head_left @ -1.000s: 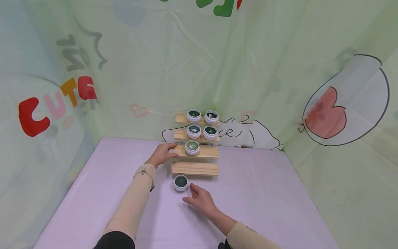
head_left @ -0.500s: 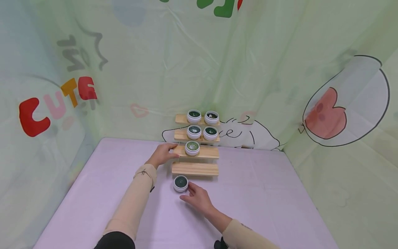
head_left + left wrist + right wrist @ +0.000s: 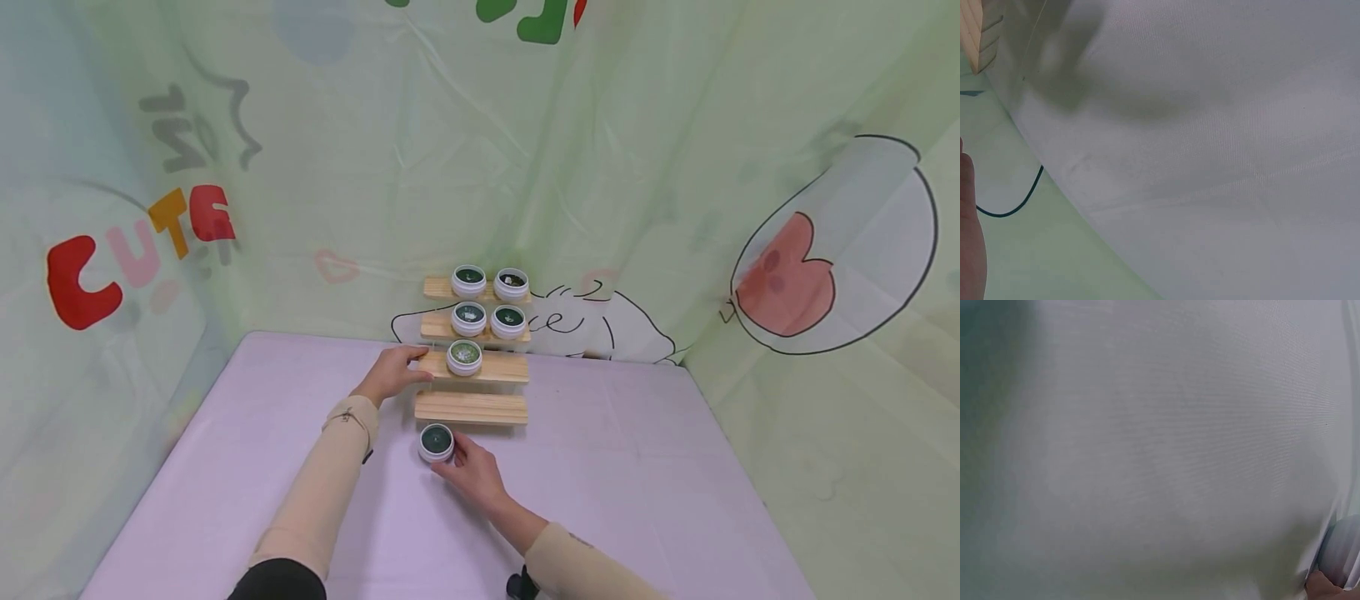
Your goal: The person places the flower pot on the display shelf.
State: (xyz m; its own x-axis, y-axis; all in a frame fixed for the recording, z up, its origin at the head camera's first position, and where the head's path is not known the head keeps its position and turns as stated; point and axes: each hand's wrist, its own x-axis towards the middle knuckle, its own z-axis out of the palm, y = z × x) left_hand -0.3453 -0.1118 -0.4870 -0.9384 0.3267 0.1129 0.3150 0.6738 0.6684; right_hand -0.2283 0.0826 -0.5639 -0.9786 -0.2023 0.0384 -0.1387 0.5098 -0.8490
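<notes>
A small white jar with a dark green top [image 3: 437, 442] stands on the table before a stepped wooden stand [image 3: 471, 407]. My right hand [image 3: 476, 479] holds that jar at its right and front sides between thumb and fingers. In the right wrist view, part of a jar [image 3: 1340, 550] shows at the lower right edge beside a fingertip [image 3: 1321, 586]. My left hand [image 3: 390, 373] grips the left end of the stand's second step from the front. On that step sits a jar with a lighter green top [image 3: 464, 357].
Two jars stand on the third step, a left one [image 3: 468, 317] and a right one [image 3: 508, 321]. The top step bears two more, a left one [image 3: 468, 282] and a right one [image 3: 512, 284]. A pale purple cloth [image 3: 637, 483] covers the table; printed curtains [image 3: 615, 167] surround it.
My right hand has moved slightly left, and its thumb and fingers have closed in on the front jar. The left hand stays on the stand.
</notes>
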